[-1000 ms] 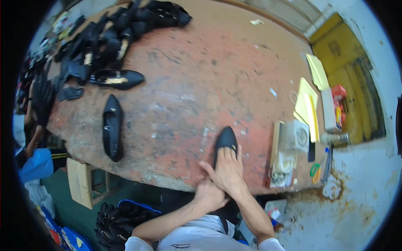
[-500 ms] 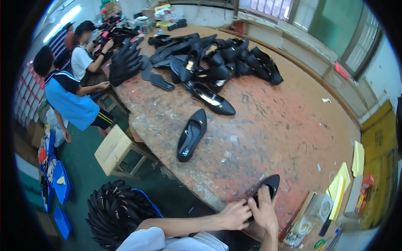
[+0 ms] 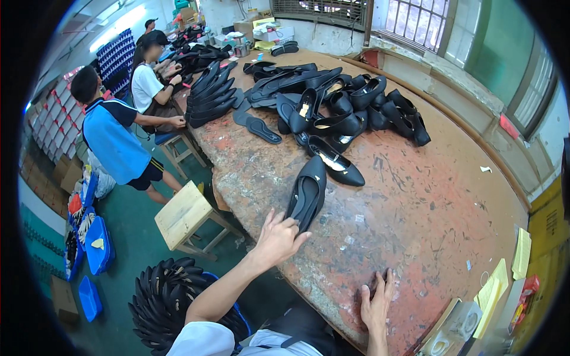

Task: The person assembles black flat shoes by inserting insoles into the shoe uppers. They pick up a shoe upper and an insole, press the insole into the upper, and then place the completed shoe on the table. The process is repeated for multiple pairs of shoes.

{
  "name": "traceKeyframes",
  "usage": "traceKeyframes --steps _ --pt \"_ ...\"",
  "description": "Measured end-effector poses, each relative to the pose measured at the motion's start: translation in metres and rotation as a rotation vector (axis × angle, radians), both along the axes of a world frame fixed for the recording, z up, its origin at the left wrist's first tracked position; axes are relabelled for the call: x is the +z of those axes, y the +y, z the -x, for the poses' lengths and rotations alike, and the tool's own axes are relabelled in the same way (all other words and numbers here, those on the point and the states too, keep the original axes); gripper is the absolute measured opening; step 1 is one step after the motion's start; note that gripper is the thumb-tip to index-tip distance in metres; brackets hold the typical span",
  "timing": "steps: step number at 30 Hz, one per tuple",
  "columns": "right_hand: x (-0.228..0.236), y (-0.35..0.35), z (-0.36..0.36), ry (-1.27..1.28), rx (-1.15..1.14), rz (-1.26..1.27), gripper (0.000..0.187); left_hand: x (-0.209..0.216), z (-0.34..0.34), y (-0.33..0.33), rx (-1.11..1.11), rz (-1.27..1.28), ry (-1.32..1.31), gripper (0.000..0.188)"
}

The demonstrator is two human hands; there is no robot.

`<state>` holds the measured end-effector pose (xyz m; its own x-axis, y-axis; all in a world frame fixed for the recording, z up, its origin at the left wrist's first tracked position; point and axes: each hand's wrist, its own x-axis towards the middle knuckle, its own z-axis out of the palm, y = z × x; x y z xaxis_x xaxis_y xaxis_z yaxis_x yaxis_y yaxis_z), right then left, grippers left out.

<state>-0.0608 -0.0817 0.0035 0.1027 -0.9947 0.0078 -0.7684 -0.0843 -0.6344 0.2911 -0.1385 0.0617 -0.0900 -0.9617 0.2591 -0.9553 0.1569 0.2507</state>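
Note:
A black pointed flat shoe point(image 3: 307, 193) lies on the worn table, toe pointing away from me. My left hand point(image 3: 278, 237) reaches across to it, thumb and fingers closed at its heel end, which they partly hide. My right hand point(image 3: 377, 299) rests on the tabletop near the front edge, fingers stretched and holding nothing. Just beyond the held shoe lies another black pointed shoe point(image 3: 337, 163) with a shiny gold-toned insole. Behind it spreads a heap of black shoes point(image 3: 344, 121). A loose black insole point(image 3: 263, 130) lies left of the heap.
A blue-rimmed tub of black shoe pieces point(image 3: 163, 299) stands at lower left, near a wooden stool point(image 3: 183, 216). Two people stand or sit along the table's left side; another is farther back. Yellow paper pads point(image 3: 491, 291) and tape rolls point(image 3: 440, 344) sit at right.
My hands have parted: the left moved left to the shoe's heel, the right now lies flat on the table. The shoe formerly under both hands is gone from that spot. The view has shifted.

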Motion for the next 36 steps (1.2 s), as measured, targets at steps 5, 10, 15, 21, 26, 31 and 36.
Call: traceKeyframes --steps 5,10,15,21,26,31,36 --pt "-0.008 -0.025 -0.004 0.037 -0.056 0.045 0.065 0.018 -0.012 -0.021 0.088 0.03 0.224 0.034" --pt "-0.009 -0.058 -0.027 0.326 -0.073 0.112 0.071 -0.018 -0.096 -0.141 0.291 0.302 0.701 0.04" --pt "-0.02 -0.065 -0.026 0.385 -0.093 0.127 0.076 -0.063 -0.2 -0.302 0.499 -0.024 1.411 0.08" --pt "-0.002 -0.068 -0.051 0.423 -0.038 0.128 0.069 -0.061 -0.319 -0.386 0.646 -0.111 1.139 0.089" --pt "0.002 -0.065 -0.038 0.434 -0.12 0.042 0.079 -0.001 -0.224 -0.429 0.875 -0.29 0.58 0.118" --pt "0.0 -0.071 -0.048 0.42 -0.066 0.08 0.078 -0.033 -0.249 -0.439 0.717 -0.087 0.816 0.16" --pt "0.0 -0.068 -0.039 0.447 -0.118 0.087 0.077 0.003 -0.09 -0.401 0.442 -0.134 0.284 0.13"
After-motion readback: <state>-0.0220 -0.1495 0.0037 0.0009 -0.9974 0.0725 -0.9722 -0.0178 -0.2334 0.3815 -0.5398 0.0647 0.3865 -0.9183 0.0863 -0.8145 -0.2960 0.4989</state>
